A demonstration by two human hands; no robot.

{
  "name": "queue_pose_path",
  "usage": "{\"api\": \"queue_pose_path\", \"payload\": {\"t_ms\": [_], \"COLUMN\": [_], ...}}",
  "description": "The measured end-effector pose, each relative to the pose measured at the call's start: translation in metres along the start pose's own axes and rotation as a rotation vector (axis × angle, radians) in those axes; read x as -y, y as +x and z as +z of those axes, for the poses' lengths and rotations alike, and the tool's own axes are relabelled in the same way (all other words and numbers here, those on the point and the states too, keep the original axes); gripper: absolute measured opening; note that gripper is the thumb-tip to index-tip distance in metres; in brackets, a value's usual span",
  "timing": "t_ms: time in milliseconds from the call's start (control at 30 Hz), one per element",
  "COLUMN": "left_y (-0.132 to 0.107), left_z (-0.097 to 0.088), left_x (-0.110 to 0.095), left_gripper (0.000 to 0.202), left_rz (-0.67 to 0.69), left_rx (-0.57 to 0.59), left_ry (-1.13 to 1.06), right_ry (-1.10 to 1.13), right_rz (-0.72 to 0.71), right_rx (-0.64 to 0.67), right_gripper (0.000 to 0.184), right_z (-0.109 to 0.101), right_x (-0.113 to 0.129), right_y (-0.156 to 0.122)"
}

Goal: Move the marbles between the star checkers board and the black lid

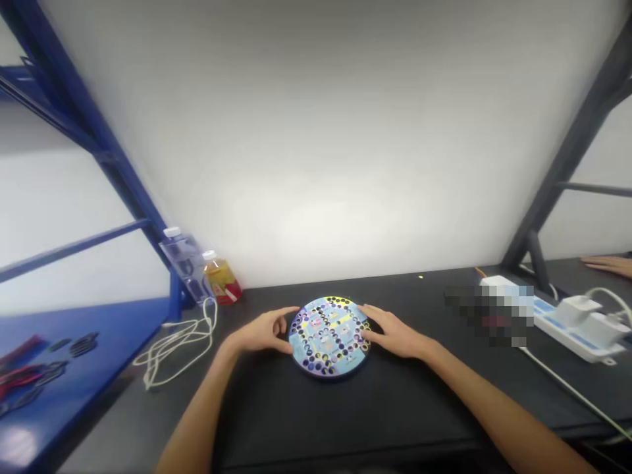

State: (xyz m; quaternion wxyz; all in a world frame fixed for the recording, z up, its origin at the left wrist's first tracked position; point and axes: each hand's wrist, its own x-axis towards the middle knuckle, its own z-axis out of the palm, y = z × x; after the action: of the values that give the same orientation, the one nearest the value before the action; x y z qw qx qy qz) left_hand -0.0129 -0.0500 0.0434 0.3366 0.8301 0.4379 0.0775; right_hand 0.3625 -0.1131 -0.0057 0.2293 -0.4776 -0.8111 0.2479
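Circular game board point(330, 337) sits cupped between left hand point(257, 332) and right hand point(394, 334), fingers spread wide along its rim (steadying it, seemingly).

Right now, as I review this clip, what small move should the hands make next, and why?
Probably close both hands slightly inward to grip the round game board by its rim. The left hand and right hand sit on opposite sides of it, the right hand's fingers already at its edge, and it lies flat on the dark table.
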Motion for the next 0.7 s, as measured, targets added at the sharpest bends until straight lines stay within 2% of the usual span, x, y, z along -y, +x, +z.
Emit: {"api": "queue_pose_path", "payload": {"t_ms": [567,700], "left_y": [0.0032,0.0053], "left_z": [0.0029,0.0064], "left_x": [-0.0003,0.0002], "left_gripper": [0.102,0.098], "left_rz": [-0.027,-0.006], "left_rx": [0.021,-0.005], "left_ry": [0.088,0.1], "right_ry": [-0.04,-0.049], "right_rz": [-0.021,-0.011], "right_rx": [0.0,-0.038], "right_gripper": [0.08,0.079], "right_z": [0.0012,-0.0017], "right_x": [-0.0021,-0.002], "right_y": [0.0001,0.0006]}}
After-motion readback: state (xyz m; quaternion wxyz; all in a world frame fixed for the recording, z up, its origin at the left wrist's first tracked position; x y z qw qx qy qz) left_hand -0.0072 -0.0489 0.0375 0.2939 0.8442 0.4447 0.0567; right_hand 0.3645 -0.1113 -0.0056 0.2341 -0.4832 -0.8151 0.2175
